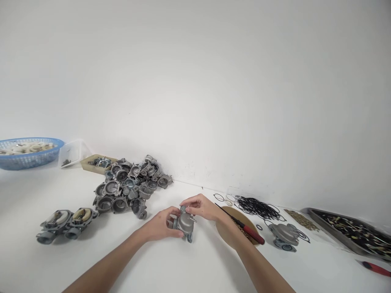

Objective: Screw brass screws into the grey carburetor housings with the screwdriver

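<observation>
A grey metal carburetor (186, 224) stands on the white table in front of me, its rounded bowl facing up. My left hand (161, 224) grips it from the left side, thumb low and fingers behind. At the far end of the same carburetor, the fingers of my right hand (200, 206) pinch its small round top; whether a small part lies between them is hidden. Beyond my right forearm, a screwdriver (249, 232) with a red handle lies across a round tan dish (220, 228) of small brass-coloured parts. Another assembled carburetor (285, 235) sits farther right.
A pile of carburetor bodies (122, 189) lies back left, with two float-fitted carburetors (56, 221) nearer. Behind are a yellow tray (88, 166), a clear bin (71, 151) and a blue basket (30, 162). Black rubber rings (258, 208), brass pieces (301, 219) and a screw-filled metal tray (332, 234) lie right.
</observation>
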{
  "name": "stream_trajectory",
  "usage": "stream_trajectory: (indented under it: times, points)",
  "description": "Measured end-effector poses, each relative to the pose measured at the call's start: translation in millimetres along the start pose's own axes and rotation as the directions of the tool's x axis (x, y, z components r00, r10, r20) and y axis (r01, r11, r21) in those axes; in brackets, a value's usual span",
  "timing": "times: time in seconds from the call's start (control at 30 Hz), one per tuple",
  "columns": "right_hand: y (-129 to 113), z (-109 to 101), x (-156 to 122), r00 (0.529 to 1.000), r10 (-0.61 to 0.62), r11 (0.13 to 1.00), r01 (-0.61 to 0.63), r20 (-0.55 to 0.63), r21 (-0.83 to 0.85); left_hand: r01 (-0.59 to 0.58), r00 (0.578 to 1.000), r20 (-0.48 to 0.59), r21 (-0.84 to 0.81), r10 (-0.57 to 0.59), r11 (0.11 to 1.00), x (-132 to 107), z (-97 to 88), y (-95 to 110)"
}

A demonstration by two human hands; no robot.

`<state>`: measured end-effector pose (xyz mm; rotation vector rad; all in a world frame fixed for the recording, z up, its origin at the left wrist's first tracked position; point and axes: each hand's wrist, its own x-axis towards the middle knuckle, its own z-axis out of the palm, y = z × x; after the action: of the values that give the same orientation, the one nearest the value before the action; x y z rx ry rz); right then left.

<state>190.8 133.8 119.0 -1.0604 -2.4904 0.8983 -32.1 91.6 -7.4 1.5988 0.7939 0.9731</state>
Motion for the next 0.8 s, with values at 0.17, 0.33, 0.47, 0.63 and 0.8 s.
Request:
stream_trajectory:
  times: [0.17, 0.33, 0.47, 0.63, 0.8]
  points:
    - [-6, -17, -23, 0.997, 0.061, 0.988, -0.068, -0.055, -0.141, 0.041, 0.998, -0.055, -0.013, -0.041, 0.999, -3, 5.1, -6]
    - [14, -58, -75, 0.958, 0.177, 0.905, -0.249, -0.225, -0.346, 0.097, 0.991, -0.087, 0.001, -0.097, 0.995, -6, 12.1, -9]
    - [47, -77, -133, 0.851, 0.313, 0.757, -0.491, -0.421, -0.431, 0.139, 0.985, -0.107, 0.044, -0.133, 0.989, -10, 15.6, -6]
    - [80, -63, -178, 0.806, 0.403, 0.705, -0.576, -0.434, -0.415, 0.169, 0.978, -0.137, 0.099, -0.155, 0.981, -14, 17.9, -7]
    - [89, -53, -179, 0.818, 0.248, 0.726, -0.512, -0.519, -0.459, 0.183, 0.981, -0.079, 0.06, -0.178, 0.981, -19, 15.6, -11]
